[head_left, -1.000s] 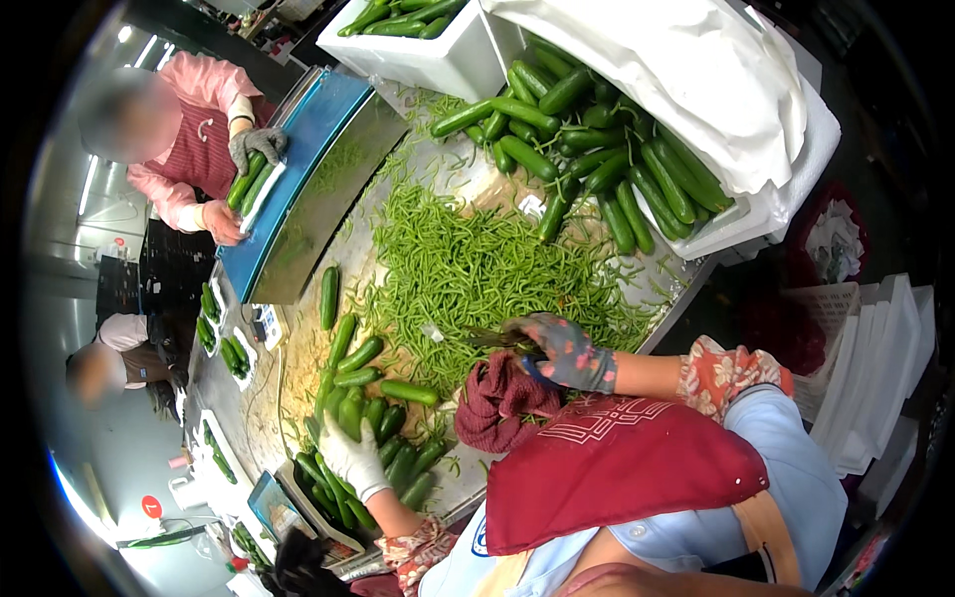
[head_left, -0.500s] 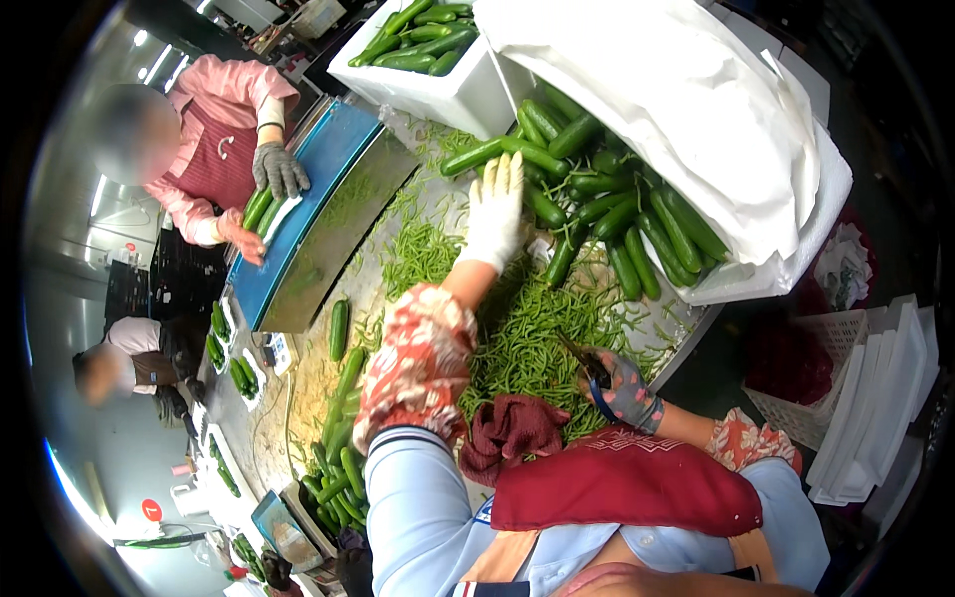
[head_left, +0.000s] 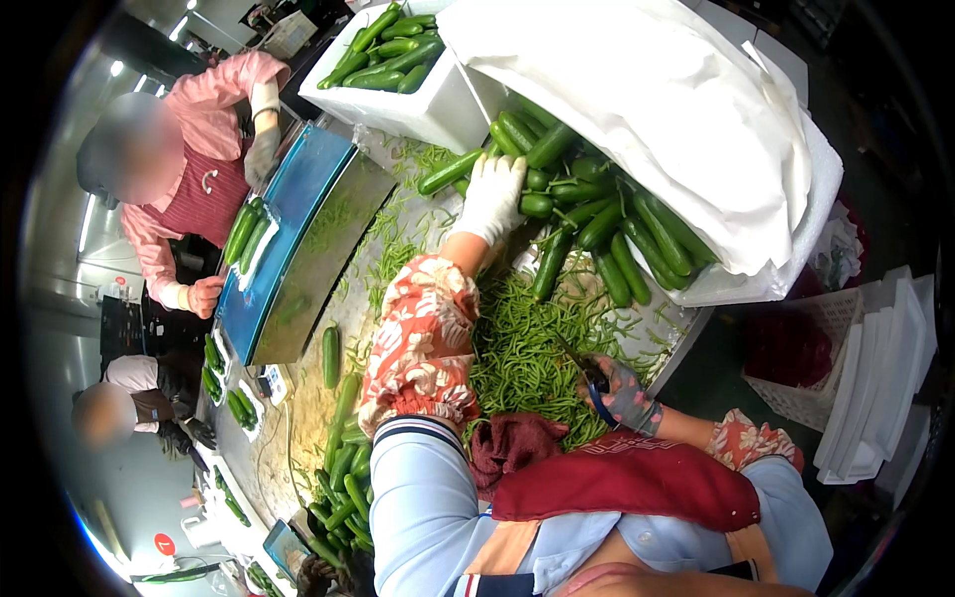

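Note:
My left hand [head_left: 490, 201], in a white glove, is closed with its fingers bent over a long green cucumber [head_left: 450, 173] at the edge of a spilled pile. Much of what lies under the palm is hidden. More cucumbers [head_left: 619, 267] spread from beneath a white sheet [head_left: 657, 109]. My right hand [head_left: 629, 393], in a grey patterned glove, is closed on scissors [head_left: 597, 383] with a blue handle and dark blades. The blades point up and left over a heap of short, thin green stalks [head_left: 527, 353] between my hands.
A white foam box [head_left: 418, 114] of cucumbers stands at the far left of the pile. Across a blue-topped tray machine [head_left: 284, 239] a co-worker handles wrapped cucumbers. A dark red cloth [head_left: 519, 448] lies before me. More cucumbers [head_left: 348, 493] sit lower left; a white basket [head_left: 796, 383] stands right.
My left hand has gone from fingers stretched along the cucumbers to bent over one. My right hand stays with the scissors. The co-worker's hands have moved apart, off the cucumber pack.

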Action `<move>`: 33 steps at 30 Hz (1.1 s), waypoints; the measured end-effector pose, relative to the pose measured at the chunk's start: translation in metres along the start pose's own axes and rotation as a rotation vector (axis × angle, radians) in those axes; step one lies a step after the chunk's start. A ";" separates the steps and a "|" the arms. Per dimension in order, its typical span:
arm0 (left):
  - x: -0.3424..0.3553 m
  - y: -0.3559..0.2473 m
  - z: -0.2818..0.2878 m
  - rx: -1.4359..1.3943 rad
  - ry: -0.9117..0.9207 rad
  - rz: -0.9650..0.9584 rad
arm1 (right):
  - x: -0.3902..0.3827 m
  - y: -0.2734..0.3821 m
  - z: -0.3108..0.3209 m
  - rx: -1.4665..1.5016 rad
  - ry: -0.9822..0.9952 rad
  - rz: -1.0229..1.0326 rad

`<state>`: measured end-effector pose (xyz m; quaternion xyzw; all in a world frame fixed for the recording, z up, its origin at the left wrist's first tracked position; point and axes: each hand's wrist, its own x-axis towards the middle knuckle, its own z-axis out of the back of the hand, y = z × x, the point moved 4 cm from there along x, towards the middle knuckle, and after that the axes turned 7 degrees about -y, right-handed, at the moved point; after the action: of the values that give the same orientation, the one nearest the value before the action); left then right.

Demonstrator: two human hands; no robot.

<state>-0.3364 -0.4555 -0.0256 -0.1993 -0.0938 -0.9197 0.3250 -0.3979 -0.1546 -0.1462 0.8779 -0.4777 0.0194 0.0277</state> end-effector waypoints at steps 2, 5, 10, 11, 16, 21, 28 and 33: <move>-0.012 -0.002 0.008 -0.035 -0.044 0.088 | -0.003 0.006 -0.013 -0.002 -0.086 0.018; -0.039 -0.016 0.040 -0.069 -0.048 0.196 | -0.009 0.034 -0.037 -1.079 -0.502 0.298; -0.100 -0.039 0.081 -0.083 -0.036 0.412 | 0.001 0.046 -0.036 -0.541 -0.393 0.219; -0.110 -0.046 0.090 -0.100 -0.018 0.449 | 0.003 0.042 -0.040 -0.414 -0.382 0.230; -0.147 -0.081 0.116 -0.183 0.016 0.545 | 0.016 0.032 -0.056 -0.710 -0.341 0.182; -0.176 -0.104 0.130 -0.197 0.115 0.620 | 0.019 0.026 -0.080 -1.738 -0.437 0.321; -0.200 -0.111 0.154 -0.178 0.073 0.614 | 0.004 0.011 -0.060 -0.920 -0.264 0.106; -0.200 -0.127 0.163 -0.200 0.021 0.561 | 0.012 0.015 -0.073 -1.834 -0.271 0.309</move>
<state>-0.2256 -0.1964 0.0308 -0.2389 0.0593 -0.8008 0.5460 -0.4042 -0.1682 -0.0717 0.4350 -0.4167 -0.4635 0.6498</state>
